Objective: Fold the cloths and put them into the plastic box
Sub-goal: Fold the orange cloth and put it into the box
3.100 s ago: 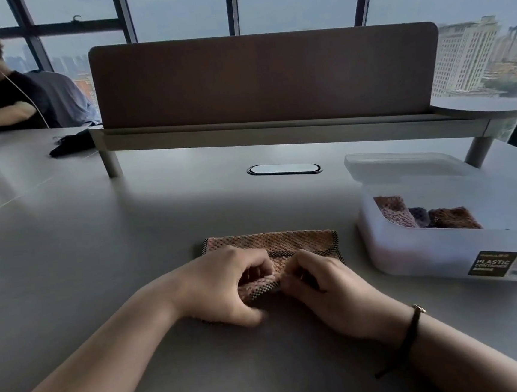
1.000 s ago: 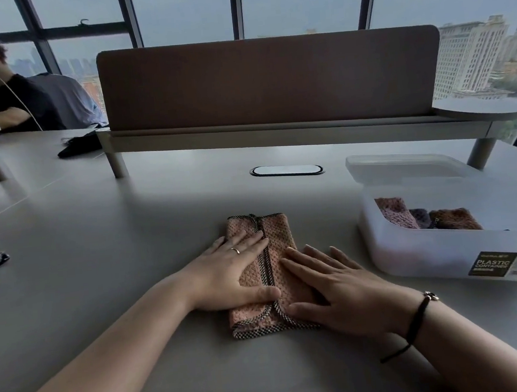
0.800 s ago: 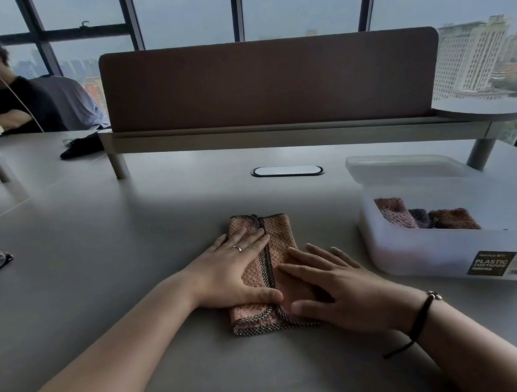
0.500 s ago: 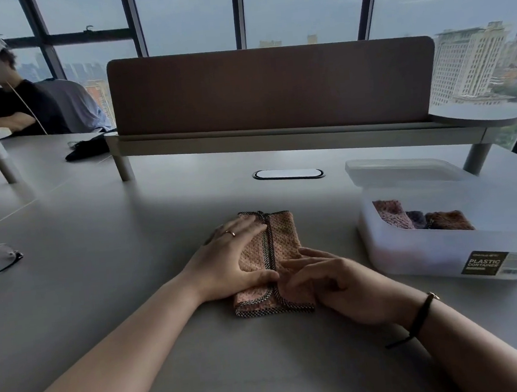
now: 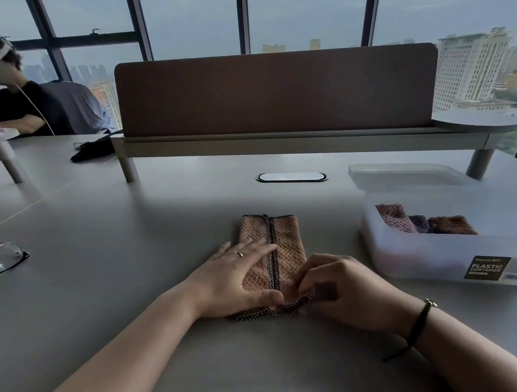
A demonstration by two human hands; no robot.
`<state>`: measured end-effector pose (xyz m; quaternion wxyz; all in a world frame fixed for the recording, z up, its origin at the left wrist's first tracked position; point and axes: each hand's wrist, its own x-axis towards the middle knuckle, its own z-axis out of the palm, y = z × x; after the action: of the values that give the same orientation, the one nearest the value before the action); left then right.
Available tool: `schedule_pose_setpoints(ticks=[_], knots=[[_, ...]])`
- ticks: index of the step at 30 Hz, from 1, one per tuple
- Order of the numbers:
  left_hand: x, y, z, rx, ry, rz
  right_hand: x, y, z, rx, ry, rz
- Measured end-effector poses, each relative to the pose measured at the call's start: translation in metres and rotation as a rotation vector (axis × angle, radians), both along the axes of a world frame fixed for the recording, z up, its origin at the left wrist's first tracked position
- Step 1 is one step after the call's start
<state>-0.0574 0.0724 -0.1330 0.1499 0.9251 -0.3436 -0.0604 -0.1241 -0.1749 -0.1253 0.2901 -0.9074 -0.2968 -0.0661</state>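
Note:
A pink knitted cloth (image 5: 284, 240) with dark edging lies folded into a narrow upright strip on the grey table, in front of me. My left hand (image 5: 233, 276) lies flat on its left half, fingers straight, thumb along the near edge. My right hand (image 5: 337, 286) has curled fingers pinching the cloth's near right corner, which is lifted a little. To the right stands the translucent plastic box (image 5: 438, 261), open, with several folded cloths (image 5: 425, 223) inside in pink, purple and brown.
The box's lid (image 5: 405, 173) lies behind the box. A raised shelf with a brown divider panel (image 5: 276, 94) crosses the back. Glasses (image 5: 3, 258) lie at the far left. Another person (image 5: 21, 107) sits at the back left. An oval cable cover (image 5: 291, 177) is set in the table.
The cloth went from a wide strip to a narrow upright one. My right hand, flat on it a second ago, has curled and now pinches the near right corner. My left hand stays flat.

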Motion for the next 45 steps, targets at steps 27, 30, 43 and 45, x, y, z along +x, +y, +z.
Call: schedule_pose_setpoints(ticks=[27,30,43,45], knots=[[0.008,0.008,0.009,-0.522,0.089,0.163,0.022,0.016,-0.009,0.142,-0.033,-0.482],[0.010,0.009,0.005,-0.512,0.047,0.175,0.022,0.018,-0.009,0.117,-0.027,-0.492],[0.002,0.008,0.019,-0.512,-0.363,-0.005,0.011,0.014,-0.002,0.110,-0.309,-0.472],[0.000,0.007,0.022,-0.521,-0.319,-0.111,0.005,0.015,0.003,0.058,-0.396,-0.359]])
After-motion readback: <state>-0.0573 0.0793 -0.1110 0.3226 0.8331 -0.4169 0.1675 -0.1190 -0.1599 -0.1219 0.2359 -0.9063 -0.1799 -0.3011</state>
